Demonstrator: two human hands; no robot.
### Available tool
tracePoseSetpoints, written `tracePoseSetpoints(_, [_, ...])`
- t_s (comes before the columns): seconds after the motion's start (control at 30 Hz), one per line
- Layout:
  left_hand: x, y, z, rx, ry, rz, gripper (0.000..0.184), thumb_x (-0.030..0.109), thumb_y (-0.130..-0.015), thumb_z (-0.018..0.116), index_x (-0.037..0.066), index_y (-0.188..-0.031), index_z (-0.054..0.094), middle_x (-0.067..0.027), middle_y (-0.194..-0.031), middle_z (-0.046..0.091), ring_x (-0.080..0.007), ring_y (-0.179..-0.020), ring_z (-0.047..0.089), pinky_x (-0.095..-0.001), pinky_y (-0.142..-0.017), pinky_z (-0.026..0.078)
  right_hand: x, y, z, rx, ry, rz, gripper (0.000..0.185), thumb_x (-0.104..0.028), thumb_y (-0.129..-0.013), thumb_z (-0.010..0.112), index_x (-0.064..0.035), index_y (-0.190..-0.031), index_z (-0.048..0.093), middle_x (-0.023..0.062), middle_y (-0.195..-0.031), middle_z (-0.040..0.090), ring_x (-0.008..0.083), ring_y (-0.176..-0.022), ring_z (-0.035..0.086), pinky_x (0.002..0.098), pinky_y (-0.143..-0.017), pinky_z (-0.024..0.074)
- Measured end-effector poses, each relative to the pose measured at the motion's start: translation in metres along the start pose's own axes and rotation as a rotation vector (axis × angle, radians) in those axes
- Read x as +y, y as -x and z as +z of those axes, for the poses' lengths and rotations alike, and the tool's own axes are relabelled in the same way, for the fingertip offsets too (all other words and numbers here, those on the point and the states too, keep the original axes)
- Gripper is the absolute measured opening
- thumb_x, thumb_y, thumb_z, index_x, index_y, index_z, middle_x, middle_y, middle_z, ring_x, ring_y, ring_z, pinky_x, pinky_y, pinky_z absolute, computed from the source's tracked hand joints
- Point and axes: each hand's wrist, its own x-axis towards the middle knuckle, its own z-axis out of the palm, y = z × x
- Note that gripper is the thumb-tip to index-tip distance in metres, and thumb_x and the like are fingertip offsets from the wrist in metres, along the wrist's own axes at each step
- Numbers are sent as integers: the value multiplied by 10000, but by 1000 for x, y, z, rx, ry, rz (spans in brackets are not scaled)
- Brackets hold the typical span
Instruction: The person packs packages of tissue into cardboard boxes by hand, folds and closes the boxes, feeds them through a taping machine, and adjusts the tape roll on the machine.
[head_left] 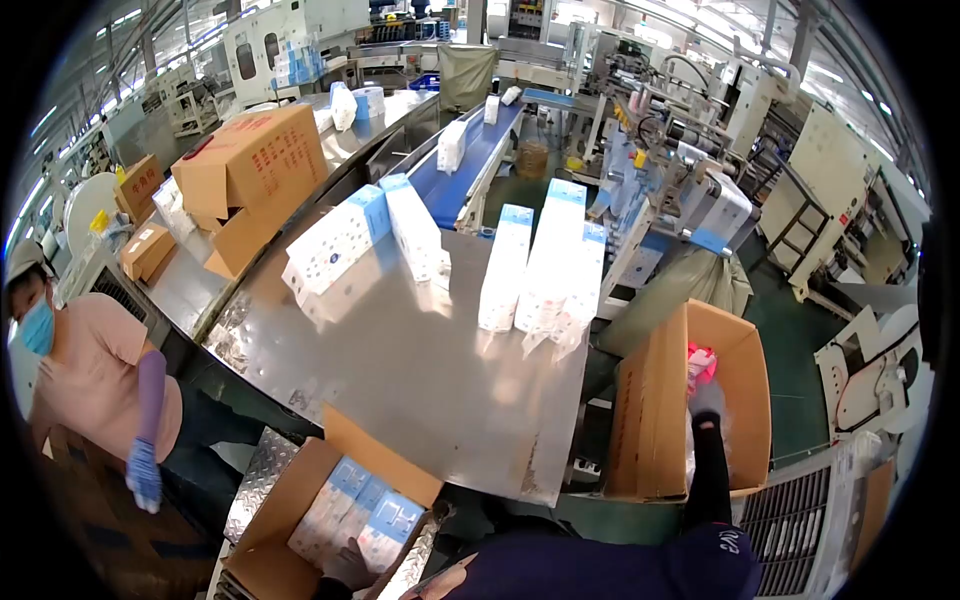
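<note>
My left hand (348, 566), in a grey glove, lies with its fingers stretched out against the blue-and-white wrapped packs (350, 508). Those packs sit inside an open cardboard carton (268, 545) at the lower left. On the right, my right hand (707, 402), gloved in grey under a black sleeve, reaches down into a tall open cardboard box (655, 410). Its fingers are closed at a crumpled bright pink thing (700, 366), whose kind I cannot make out. Clear plastic shows lower in that box, partly hidden by my arm.
Long blue-and-white packs (508, 268) stand on the metal table (420, 390), with more (345, 240) farther left. A blue conveyor (470, 165) carries white packs. A large carton (255, 165) stands at the back left. A masked co-worker (105, 370) stands left; machinery (700, 150) is right.
</note>
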Motion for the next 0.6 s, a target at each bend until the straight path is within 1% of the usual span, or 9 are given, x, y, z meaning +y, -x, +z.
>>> tracePoseSetpoints(0.03, [-7, -21, 26, 5, -76, -9, 1308, 816, -705, 580, -119, -1476, 89, -242, -1257, 566, -329, -1126, 619, -473, -943, 483, 29, 5, 22, -142, -110, 151, 210, -131, -861, 569, -78, -1052, 637, 150, -931, 663, 322, -844, 643, 486, -710, 506])
tracePoseSetpoints(0.07, [-15, -24, 21, -17, -57, 17, 1297, 807, -724, 568, -120, -1480, 68, -257, -1298, 538, -341, -1156, 598, -483, -971, 457, 32, -4, 38, -147, -142, 151, 208, -133, -862, 567, -75, -1050, 635, 148, -926, 661, 322, -844, 642, 484, -710, 505])
tracePoseSetpoints(0.17, [5, 7, -31, -69, 109, -17, 1261, 798, -710, 596, -138, -1443, 176, -283, -1245, 591, -391, -1097, 628, -464, -928, 502, -19, -51, 68, -117, -232, 50, 204, -138, -867, 561, -67, -1045, 631, 141, -913, 654, 321, -846, 640, 479, -710, 504])
tracePoseSetpoints(0.23, [-3, 1, -17, 32, 147, -2, 1210, 782, -701, 625, -130, -1404, 252, -269, -1135, 650, -393, -1039, 656, -448, -885, 527, -46, -75, 71, -121, -243, 15, 202, -141, -870, 557, -61, -1042, 628, 137, -904, 650, 321, -847, 638, 476, -709, 503])
tracePoseSetpoints(0.3, [-2, 2, -20, -17, 114, -32, 1136, 767, -715, 626, -111, -1364, 314, -256, -1106, 666, -381, -1015, 668, -462, -871, 529, -46, -79, 82, -126, -263, 6, 200, -144, -873, 553, -56, -1038, 626, 133, -896, 646, 320, -849, 636, 472, -709, 501])
tracePoseSetpoints(0.37, [21, 32, -54, 46, 49, -19, 639, 407, -901, 529, -70, -1301, 386, -295, -1108, 651, -372, -974, 683, -499, -824, 530, -28, -78, 90, -109, -271, 33, 200, -148, -877, 549, -50, -1035, 623, 129, -887, 642, 320, -850, 635, 469, -708, 500])
tracePoseSetpoints(0.5, [21, 36, -46, 78, 56, -41, 769, 528, -848, 599, -45, -1312, 381, -256, -1048, 665, -380, -936, 680, -480, -786, 539, 17, -63, 99, -88, -258, 113, 200, -154, -883, 541, -40, -1028, 617, 120, -870, 633, 319, -852, 631, 462, -708, 498])
tracePoseSetpoints(0.53, [14, 21, -29, 50, 75, -53, 868, 645, -788, 614, -8, -1309, 381, -218, -1115, 650, -343, -1028, 661, -469, -806, 534, 30, -57, 100, -78, -253, 132, 200, -156, -885, 539, -37, -1026, 616, 118, -865, 631, 319, -853, 630, 460, -707, 498])
tracePoseSetpoints(0.6, [15, 22, -35, 84, 112, -33, 862, 639, -785, 617, -2, -1311, 382, -215, -1112, 651, -342, -1024, 660, -472, -798, 537, 59, -43, 100, -47, -245, 165, 201, -159, -888, 536, -31, -1023, 613, 114, -857, 627, 318, -854, 629, 457, -707, 496])
